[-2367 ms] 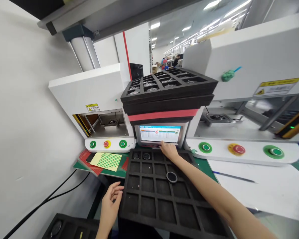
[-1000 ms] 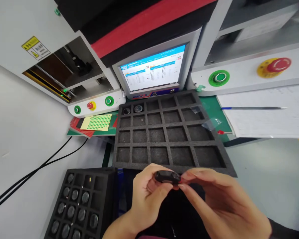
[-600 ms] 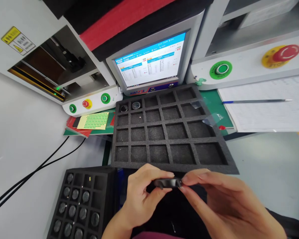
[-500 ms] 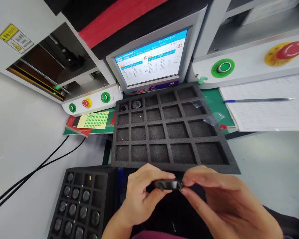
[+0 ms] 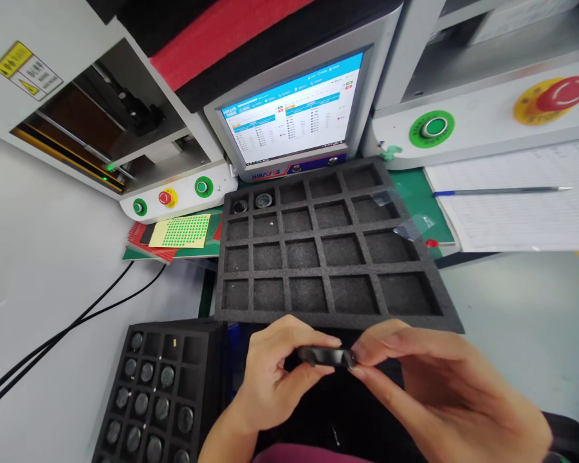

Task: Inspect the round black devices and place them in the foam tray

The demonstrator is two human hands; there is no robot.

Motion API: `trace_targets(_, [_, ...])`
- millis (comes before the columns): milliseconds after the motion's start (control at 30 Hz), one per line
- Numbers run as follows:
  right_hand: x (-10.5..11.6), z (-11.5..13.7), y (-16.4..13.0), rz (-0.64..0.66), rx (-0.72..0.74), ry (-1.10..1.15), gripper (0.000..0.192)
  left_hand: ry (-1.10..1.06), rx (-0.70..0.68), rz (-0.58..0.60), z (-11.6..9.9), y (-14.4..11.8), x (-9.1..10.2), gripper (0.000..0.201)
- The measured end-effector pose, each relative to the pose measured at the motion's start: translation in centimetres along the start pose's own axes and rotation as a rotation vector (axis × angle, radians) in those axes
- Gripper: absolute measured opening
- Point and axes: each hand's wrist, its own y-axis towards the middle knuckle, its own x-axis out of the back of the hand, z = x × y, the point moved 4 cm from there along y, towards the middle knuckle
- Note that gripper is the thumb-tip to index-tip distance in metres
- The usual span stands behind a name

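A small dark disc-like part with short prongs on its underside (image 5: 329, 357) is held edge-on in front of my body. My left hand (image 5: 275, 373) pinches it from the left, thumb below and fingers above. From the right, my right hand (image 5: 424, 379) grips its end between thumb and forefinger. Just beyond both hands lies a black foam tray (image 5: 328, 317) divided into square pockets. Two round dark parts, one of them (image 5: 264, 200), sit in its far-left pockets.
At lower left, a second foam tray (image 5: 181, 363) holds several round parts. Behind stand a monitor (image 5: 289, 122) and machines with green buttons (image 5: 434, 127) and red stop buttons (image 5: 564, 94). A pen (image 5: 502, 191) lies on paper sheets (image 5: 521, 225) at right. Cables (image 5: 82, 318) hang at left.
Both hands keep their hold on the dark disc-like part, which looks very slightly turned. The trays and their contents stay as they were; the view has shifted a little.
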Motion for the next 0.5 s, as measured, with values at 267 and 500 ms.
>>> trace_targets(267, [0.1,1.4,0.6,0.146,0.084,-0.035,0.038,0.011,-0.022,-0.063,-0.2,-0.9,-0.5,0.022])
trace_targets(500, [0.4,0.6,-1.2,-0.088,0.083,-0.032,0.051,0.004,-0.045,-0.051,-0.2,-0.8,-0.7,0.023])
